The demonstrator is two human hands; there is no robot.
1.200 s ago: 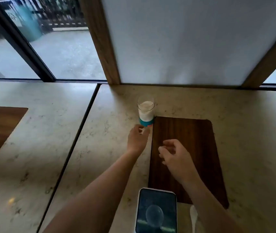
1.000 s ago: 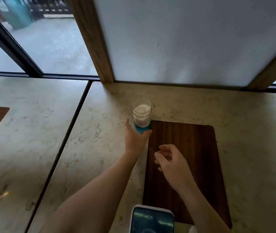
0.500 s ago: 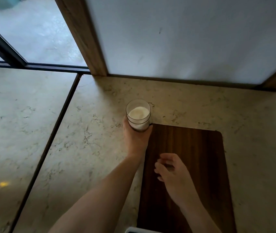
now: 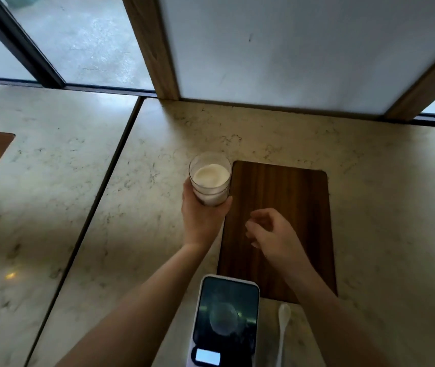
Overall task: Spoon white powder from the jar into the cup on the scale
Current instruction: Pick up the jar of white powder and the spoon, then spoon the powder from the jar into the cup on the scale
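Fingers of the left hand wrap the lidless jar at frame centre, right hand loosely curled, empty; a tilt risks spilling powder before reaching the scale, bottom centre.

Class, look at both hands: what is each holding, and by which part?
The left hand grips the jar of white powder around its lower body. The right hand holds nothing, fingers loosely curled.

Clear jar holds white powder. Board: dark brown, striped grain. Counter: cream, grey-veined. Spoon, at 5 o'clock: white.
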